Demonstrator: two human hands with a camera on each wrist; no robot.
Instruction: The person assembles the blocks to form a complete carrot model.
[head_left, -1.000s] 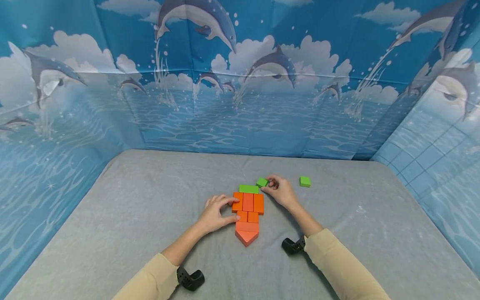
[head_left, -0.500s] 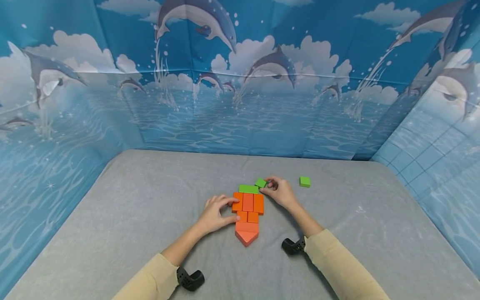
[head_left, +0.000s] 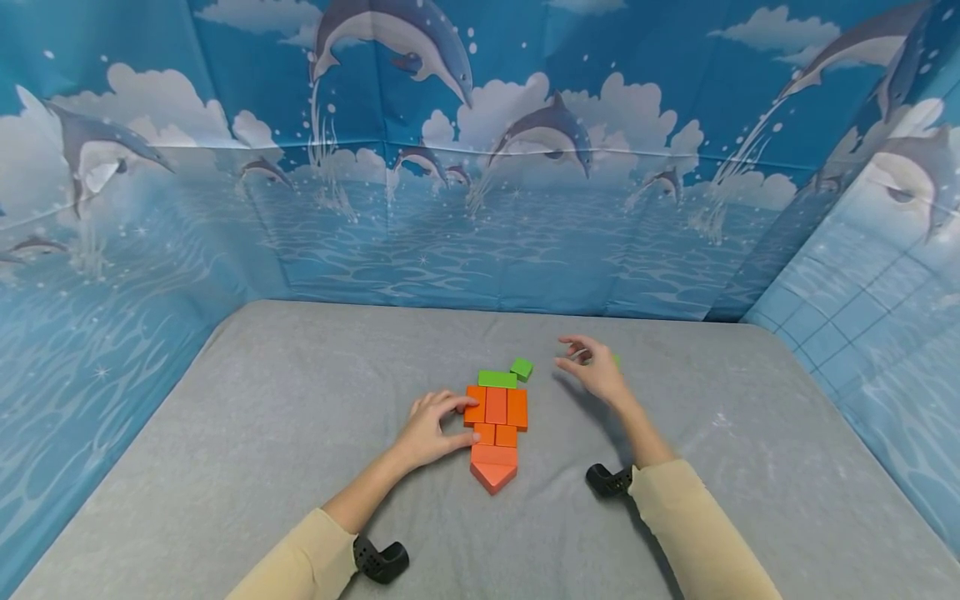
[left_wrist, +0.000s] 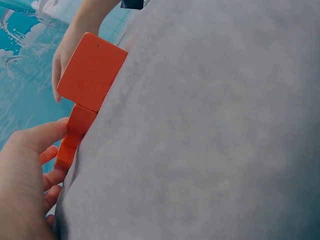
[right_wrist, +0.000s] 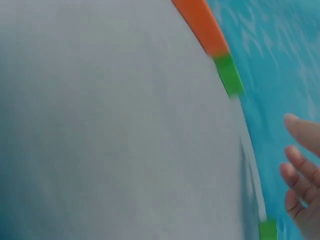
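Orange wooden blocks form a flat arrow shape in the head view: a row of 3 upright blocks, two small blocks below them, and a pointed piece nearest me. A long green block caps the row, with a small green block set at an angle by its right end. My left hand touches the left side, forefinger at the left upright block and thumb at a small block. Raised off the cloth, my right hand has loosely bent fingers around nothing. It largely covers another green block.
Grey cloth covers the table. A blue dolphin-print curtain stands along its back and sides. Black wrist cameras hang at both beige sleeves.
My right hand has let go of the small green block beside the long one and moved right, toward the other green block. The left hand stays in place.
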